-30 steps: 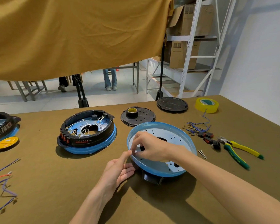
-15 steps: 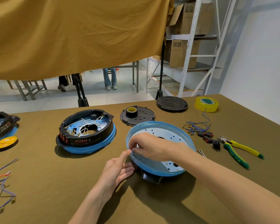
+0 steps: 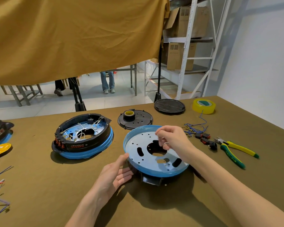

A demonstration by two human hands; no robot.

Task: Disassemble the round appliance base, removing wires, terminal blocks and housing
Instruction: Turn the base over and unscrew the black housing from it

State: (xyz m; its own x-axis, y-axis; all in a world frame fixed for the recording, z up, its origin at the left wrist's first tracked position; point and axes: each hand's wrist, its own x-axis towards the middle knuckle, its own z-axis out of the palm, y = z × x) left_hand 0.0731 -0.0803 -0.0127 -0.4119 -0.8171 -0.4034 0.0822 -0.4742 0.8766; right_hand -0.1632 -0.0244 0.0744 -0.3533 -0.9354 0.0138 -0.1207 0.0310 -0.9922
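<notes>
Blue-rimmed round metal base plate (image 3: 143, 145) is steadied by the left hand (image 3: 116, 173), fingers straight – the right hand (image 3: 174, 139) pinches something tiny above it.

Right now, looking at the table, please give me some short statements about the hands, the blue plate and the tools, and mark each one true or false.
1. The left hand touches the near-left rim of the blue plate. True.
2. The pliers are in the right hand. False: they lie on the table, to the right of the plate.
3. The other base, to the left, has white wires inside. True.
4. The yellow tape roll sits inside the blue plate. False: it stands on the table at the far right.
5. The right hand is above the plate with its fingers curled. True.
</notes>
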